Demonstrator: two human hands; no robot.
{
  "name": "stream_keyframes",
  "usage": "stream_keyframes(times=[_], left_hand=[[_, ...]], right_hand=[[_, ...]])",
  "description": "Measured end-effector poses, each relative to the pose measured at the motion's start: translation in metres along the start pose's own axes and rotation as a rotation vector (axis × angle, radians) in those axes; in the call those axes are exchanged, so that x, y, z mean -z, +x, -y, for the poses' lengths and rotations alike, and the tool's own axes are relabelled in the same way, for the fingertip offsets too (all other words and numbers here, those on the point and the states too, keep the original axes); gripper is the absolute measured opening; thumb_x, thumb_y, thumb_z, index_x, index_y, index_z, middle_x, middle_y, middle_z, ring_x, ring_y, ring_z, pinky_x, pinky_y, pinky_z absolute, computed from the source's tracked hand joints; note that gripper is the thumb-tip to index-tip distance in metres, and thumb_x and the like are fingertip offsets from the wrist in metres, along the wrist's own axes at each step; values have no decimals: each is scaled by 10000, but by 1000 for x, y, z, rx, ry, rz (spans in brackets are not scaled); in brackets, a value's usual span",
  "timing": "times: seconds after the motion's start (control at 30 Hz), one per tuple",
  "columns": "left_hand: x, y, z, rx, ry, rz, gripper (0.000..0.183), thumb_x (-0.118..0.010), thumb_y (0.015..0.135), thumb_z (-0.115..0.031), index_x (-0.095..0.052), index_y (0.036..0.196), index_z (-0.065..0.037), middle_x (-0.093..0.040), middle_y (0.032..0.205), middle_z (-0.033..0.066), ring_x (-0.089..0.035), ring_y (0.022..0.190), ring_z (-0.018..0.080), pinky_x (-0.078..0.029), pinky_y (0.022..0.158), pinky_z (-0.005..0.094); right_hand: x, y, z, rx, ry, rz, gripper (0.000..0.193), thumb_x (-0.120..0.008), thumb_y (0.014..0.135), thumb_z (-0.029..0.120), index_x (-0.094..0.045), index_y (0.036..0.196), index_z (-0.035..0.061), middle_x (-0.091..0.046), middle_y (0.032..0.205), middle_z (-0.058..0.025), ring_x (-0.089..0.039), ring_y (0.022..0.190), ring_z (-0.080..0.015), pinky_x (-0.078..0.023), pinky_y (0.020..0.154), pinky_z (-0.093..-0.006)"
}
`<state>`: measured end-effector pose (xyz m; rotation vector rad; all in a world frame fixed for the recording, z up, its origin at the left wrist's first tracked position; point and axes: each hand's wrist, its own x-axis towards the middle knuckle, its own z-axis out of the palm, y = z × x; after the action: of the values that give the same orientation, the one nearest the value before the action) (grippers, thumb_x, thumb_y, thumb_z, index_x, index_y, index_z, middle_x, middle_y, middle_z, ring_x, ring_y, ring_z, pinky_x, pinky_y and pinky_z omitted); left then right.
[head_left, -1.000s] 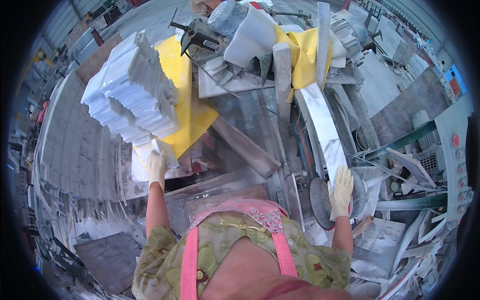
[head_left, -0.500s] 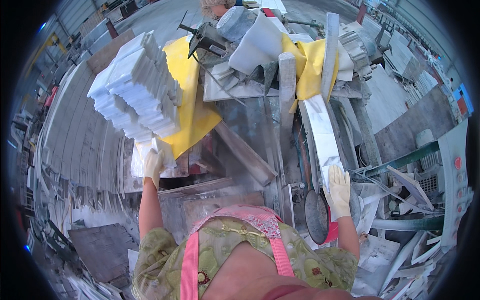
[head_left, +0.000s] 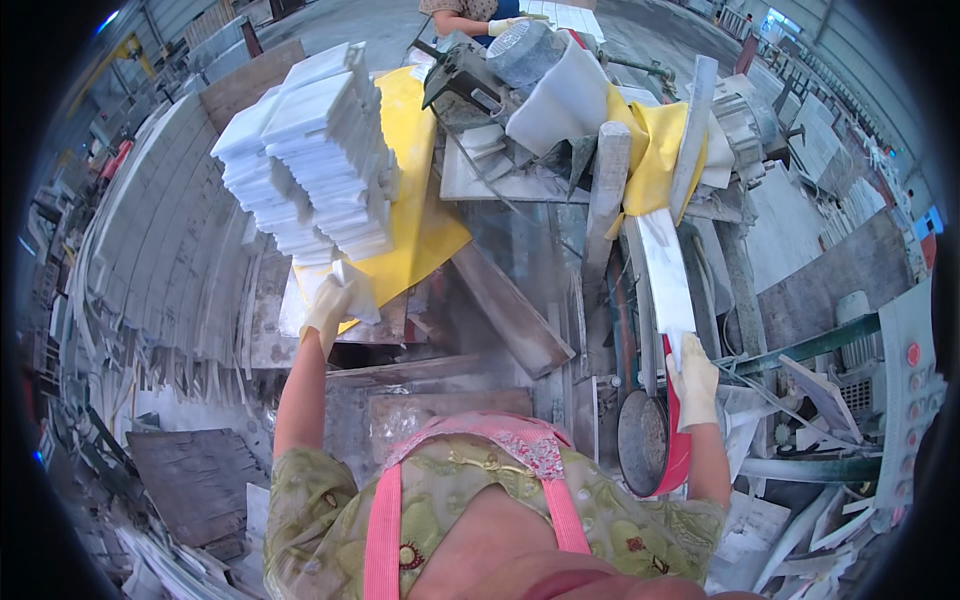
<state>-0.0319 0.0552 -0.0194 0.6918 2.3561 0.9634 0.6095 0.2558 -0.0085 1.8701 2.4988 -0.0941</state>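
Observation:
My left hand (head_left: 328,306), in a pale rubber glove, is closed on a small white stone tile (head_left: 352,290) at the near foot of a tall stack of white stone tiles (head_left: 330,150). My right hand (head_left: 694,382), gloved alike, lies at the near end of a row of white tiles (head_left: 664,270) on a narrow track. Its fingers are stretched forward beside the last tile's end, touching it. Below that hand, a red belt (head_left: 680,450) curves round a grey pulley wheel (head_left: 642,440). Part of the belt is hidden by the hand.
Yellow sheeting (head_left: 410,150) hangs beside the stack; another yellow cloth (head_left: 657,150) drapes over the track's far end. A motor (head_left: 525,50) and wooden posts (head_left: 608,180) stand ahead. A control panel (head_left: 910,390) is at right. Another person's gloved hand (head_left: 508,25) shows far off.
My head view has shifted, moving the scene rightward. The tile row has slid forward, baring more red belt. My right hand has turned from lying flat on the tiles to their near end.

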Motion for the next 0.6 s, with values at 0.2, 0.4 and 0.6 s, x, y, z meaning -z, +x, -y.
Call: stream_keyframes(times=[0.2, 0.4, 0.6], left_hand=[[3, 12, 23, -157, 68, -10, 472, -608, 895, -285, -596, 1188, 85, -694, 917, 175, -688, 672, 234, -526, 501, 333], [-1, 17, 36, -223, 153, -1, 500, -599, 890, -307, -588, 1153, 118, -702, 940, 215, -727, 758, 295, -560, 530, 372], [9, -2, 24, -177, 130, 56, 601, -598, 913, -421, -590, 1162, 125, -684, 979, 214, -716, 835, 288, -592, 642, 359]], right_hand=[[50, 18, 124, -179, 832, -97, 386, -691, 907, 371, -705, 1032, 6, -704, 840, -99, -637, 709, -173, -493, 658, -353], [20, 7, 364, 223, 1621, 222, 342, -636, 988, 334, -695, 1087, 12, -671, 864, 11, -593, 744, -68, -465, 655, -256], [-25, -5, 522, 279, 1594, 123, 425, -698, 928, 294, -626, 1262, 41, -706, 1034, -70, -680, 922, -197, -525, 838, -341]])
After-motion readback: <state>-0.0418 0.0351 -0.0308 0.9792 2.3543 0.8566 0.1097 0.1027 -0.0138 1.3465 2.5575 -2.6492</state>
